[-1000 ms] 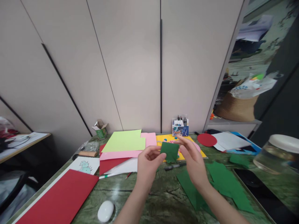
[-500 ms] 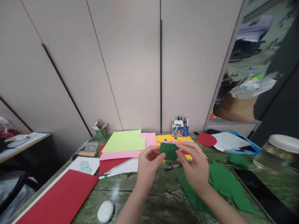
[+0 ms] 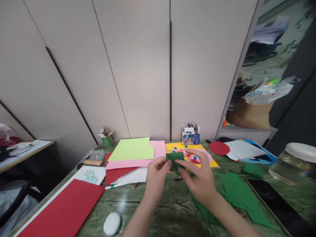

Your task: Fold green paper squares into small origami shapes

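A small piece of green paper [image 3: 175,157] is held up over the table between both hands, with a diagonal fold or edge across its front. My left hand [image 3: 158,171] pinches its left side between thumb and fingers. On the right side, my right hand [image 3: 198,169] has its thumb and a finger at the paper's lower right, the forefinger raised above. Behind the paper lies a yellow sheet [image 3: 214,162] with pink and blue bits on it. Larger cut green paper [image 3: 238,189] lies to the right of my right hand.
Lime paper [image 3: 133,149] tops a stack of coloured sheets. Red paper [image 3: 64,207] and a white rounded object [image 3: 112,223] are at left. A black phone [image 3: 274,200], a lidded jar [image 3: 291,163] and a red disc [image 3: 219,148] are at right. A marker box [image 3: 191,135] stands behind.
My right hand has moved left and its fingers have shifted down onto the green paper. The paper's right part is now folded over or tilted, showing a diagonal edge.
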`<state>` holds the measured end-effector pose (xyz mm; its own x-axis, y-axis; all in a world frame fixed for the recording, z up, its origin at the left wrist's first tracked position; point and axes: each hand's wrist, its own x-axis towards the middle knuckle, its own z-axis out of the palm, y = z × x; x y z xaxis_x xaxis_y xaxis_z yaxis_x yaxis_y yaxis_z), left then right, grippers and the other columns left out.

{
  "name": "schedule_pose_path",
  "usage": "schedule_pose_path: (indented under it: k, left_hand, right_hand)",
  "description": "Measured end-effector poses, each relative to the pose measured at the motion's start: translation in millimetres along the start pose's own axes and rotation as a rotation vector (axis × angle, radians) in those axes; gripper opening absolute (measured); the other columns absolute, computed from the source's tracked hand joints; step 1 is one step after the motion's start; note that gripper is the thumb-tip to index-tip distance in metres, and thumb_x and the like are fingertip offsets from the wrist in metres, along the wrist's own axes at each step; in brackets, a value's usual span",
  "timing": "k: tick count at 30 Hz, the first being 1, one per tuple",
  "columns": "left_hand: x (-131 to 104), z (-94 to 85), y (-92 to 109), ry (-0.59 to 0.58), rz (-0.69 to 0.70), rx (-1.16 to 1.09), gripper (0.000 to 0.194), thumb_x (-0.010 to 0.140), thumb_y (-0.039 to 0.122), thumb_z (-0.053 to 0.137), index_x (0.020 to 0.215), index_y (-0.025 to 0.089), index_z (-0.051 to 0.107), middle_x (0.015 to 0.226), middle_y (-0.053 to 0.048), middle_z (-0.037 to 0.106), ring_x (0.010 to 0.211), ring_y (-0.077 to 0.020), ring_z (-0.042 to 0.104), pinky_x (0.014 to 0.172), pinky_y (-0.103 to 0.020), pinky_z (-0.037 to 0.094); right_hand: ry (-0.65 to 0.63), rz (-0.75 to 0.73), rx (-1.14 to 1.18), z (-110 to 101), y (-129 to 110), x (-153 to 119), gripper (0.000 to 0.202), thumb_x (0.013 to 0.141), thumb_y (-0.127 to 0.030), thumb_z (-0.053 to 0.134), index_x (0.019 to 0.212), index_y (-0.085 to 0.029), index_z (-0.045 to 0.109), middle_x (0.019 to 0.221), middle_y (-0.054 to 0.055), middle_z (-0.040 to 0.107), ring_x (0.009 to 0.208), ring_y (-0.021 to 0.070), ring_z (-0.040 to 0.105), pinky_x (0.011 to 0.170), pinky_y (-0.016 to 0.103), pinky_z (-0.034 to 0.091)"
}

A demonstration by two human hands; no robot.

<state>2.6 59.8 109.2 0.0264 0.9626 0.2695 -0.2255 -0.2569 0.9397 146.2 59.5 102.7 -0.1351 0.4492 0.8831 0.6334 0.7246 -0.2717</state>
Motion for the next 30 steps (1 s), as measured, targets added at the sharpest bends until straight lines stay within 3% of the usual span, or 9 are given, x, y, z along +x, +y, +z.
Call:
schedule_pose_path:
  k: [6, 11, 16, 23, 30]
  left_hand:
    - [1.0, -1.5, -1.9, 0.104, -0.067, -0.187, 0.021, 0.075, 0.032, 0.06, 0.069, 0.013, 0.066, 0.064, -0.001, 0.059, 0.063, -0.0114, 0.049, 0.06, -0.021, 0.04]
    - [3.7, -3.2, -1.3, 0.049, -0.087, -0.112, 0.025, 0.072, 0.035, 0.062, 0.063, 0.012, 0.063, 0.057, 0.001, 0.052, 0.058, -0.0096, 0.045, 0.055, -0.02, 0.035]
    - [7.5, -8.2, -2.2, 0.032, -0.123, -0.045, 0.029, 0.073, 0.037, 0.06, 0.059, 0.012, 0.059, 0.054, 0.003, 0.044, 0.053, -0.0079, 0.037, 0.05, -0.019, 0.031]
    - [8.8, -12.5, 6.3, -0.101, -0.259, -0.094, 0.031, 0.073, 0.041, 0.059, 0.068, 0.011, 0.063, 0.061, -0.001, 0.052, 0.058, -0.0108, 0.044, 0.055, -0.022, 0.037]
    - [9.2, -19.2, 7.9, -0.232, -0.221, 0.227, 0.038, 0.075, 0.045, 0.053, 0.058, 0.012, 0.056, 0.053, 0.003, 0.039, 0.052, -0.0085, 0.032, 0.05, -0.021, 0.026]
  right_hand:
    - [0.031, -0.217, -0.205, 0.6, 2.2, -0.6, 0.03, 0.073, -0.009, 0.059, 0.098, -0.024, 0.064, 0.108, 0.01, 0.053, 0.1, 0.0265, 0.05, 0.084, 0.048, 0.037]
    - [0.026, -0.329, -0.345, 2.3, -1.6, -3.3, 0.031, 0.074, -0.008, 0.058, 0.1, -0.025, 0.063, 0.104, 0.008, 0.058, 0.099, 0.024, 0.051, 0.088, 0.048, 0.033]
    - [-0.047, -0.223, -0.225, -0.2, 3.9, 0.3, 0.03, 0.074, -0.006, 0.056, 0.097, -0.025, 0.064, 0.108, 0.009, 0.056, 0.101, 0.026, 0.049, 0.086, 0.048, 0.036]
    - [-0.226, -0.217, -0.017, -10.4, 20.4, 8.8, 0.029, 0.078, -0.004, 0.051, 0.093, -0.025, 0.064, 0.107, 0.008, 0.054, 0.099, 0.0221, 0.051, 0.082, 0.041, 0.042]
    - [-0.399, -0.228, -0.024, -20.1, 17.1, 14.8, 0.033, 0.075, -0.002, 0.053, 0.091, -0.029, 0.065, 0.114, 0.005, 0.051, 0.105, 0.0235, 0.047, 0.086, 0.044, 0.039]
